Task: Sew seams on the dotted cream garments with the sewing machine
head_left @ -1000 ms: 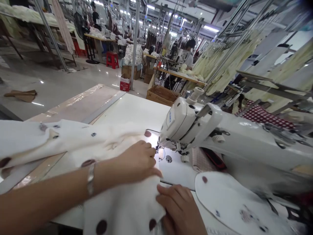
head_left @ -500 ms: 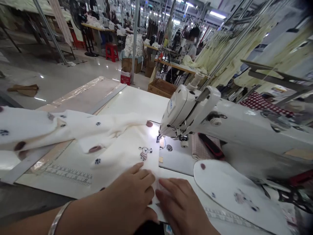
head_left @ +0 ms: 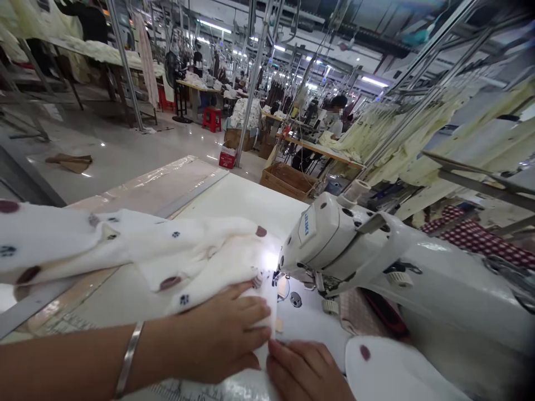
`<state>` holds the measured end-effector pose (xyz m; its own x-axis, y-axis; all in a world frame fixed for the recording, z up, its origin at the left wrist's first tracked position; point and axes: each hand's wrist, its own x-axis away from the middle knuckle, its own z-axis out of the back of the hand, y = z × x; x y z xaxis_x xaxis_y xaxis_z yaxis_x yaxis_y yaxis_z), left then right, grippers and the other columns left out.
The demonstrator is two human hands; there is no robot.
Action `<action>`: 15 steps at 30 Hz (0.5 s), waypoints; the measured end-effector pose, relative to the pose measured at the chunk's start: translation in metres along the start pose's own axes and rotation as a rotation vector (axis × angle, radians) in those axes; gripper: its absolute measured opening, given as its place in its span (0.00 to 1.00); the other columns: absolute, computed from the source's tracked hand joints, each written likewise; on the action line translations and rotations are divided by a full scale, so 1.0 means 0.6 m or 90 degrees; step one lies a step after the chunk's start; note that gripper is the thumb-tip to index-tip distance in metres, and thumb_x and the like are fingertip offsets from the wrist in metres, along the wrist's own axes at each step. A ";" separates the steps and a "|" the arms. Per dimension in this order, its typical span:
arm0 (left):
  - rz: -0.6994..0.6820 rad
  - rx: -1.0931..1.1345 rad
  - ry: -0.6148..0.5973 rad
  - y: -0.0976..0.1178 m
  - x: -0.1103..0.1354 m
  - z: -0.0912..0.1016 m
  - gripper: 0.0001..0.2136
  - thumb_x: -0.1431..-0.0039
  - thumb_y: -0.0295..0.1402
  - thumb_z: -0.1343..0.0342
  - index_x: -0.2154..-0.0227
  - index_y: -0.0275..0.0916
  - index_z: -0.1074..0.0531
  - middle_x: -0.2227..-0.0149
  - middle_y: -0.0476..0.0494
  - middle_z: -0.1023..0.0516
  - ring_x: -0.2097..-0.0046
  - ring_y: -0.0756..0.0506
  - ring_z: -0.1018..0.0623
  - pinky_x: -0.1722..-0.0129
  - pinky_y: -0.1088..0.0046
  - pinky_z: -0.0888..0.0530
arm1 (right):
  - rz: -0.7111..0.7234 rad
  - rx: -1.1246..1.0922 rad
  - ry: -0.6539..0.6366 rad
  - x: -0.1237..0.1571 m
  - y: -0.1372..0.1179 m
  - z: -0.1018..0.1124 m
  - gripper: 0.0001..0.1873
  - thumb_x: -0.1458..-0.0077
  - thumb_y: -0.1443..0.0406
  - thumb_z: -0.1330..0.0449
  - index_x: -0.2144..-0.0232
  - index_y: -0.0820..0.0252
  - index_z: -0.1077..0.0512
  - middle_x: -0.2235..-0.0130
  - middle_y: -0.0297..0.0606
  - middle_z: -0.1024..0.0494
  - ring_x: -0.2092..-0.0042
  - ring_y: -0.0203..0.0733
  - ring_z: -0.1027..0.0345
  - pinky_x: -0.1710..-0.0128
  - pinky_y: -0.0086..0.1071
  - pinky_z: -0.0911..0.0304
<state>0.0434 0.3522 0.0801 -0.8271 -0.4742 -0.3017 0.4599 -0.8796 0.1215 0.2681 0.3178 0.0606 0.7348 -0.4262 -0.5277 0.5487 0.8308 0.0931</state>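
Observation:
White fabric (head_left: pixel 234 245) printed with brown spots, paw marks and a small animal figure lies across the sewing table. Its right edge runs under the needle area of a white sewing machine (head_left: pixel 330 239), where a lamp glows. My left hand (head_left: pixel 225 328), a silver bracelet on its wrist, rests flat on the cloth just in front of the needle, fingers stretched out. Close by on its right, my right hand (head_left: pixel 305 370) has its fingers together at the fabric's edge, thumb hidden. Right of that hand sits a rounded white printed piece (head_left: pixel 393 367).
A red-and-black tool (head_left: pixel 384 312) lies behind the needle plate, under the machine arm. Past the white tabletop (head_left: pixel 238 195) stand a cardboard box (head_left: pixel 288 178) and a red stool (head_left: pixel 212 119). Pale yellow garments (head_left: pixel 384 133) hang at right; a person (head_left: pixel 334 120) sits farther back.
Both hands and the fabric have moved forward toward the needle, bringing the animal print up beside the presser foot. The camera view has tilted up, showing more of the room.

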 end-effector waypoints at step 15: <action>-0.091 0.039 0.000 -0.076 -0.030 -0.003 0.05 0.38 0.35 0.48 0.63 0.40 0.30 0.56 0.45 0.26 0.56 0.45 0.27 0.42 0.58 0.41 | -0.054 -0.069 -0.044 -0.032 0.035 -0.001 0.12 0.40 0.71 0.50 0.60 0.62 0.27 0.58 0.38 0.22 0.64 0.40 0.35 0.66 0.33 0.41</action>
<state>0.0378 0.4010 0.0786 -0.8824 -0.3446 -0.3204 0.3176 -0.9386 0.1348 0.2650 0.3439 0.0721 0.7154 -0.5173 -0.4696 0.5663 0.8230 -0.0437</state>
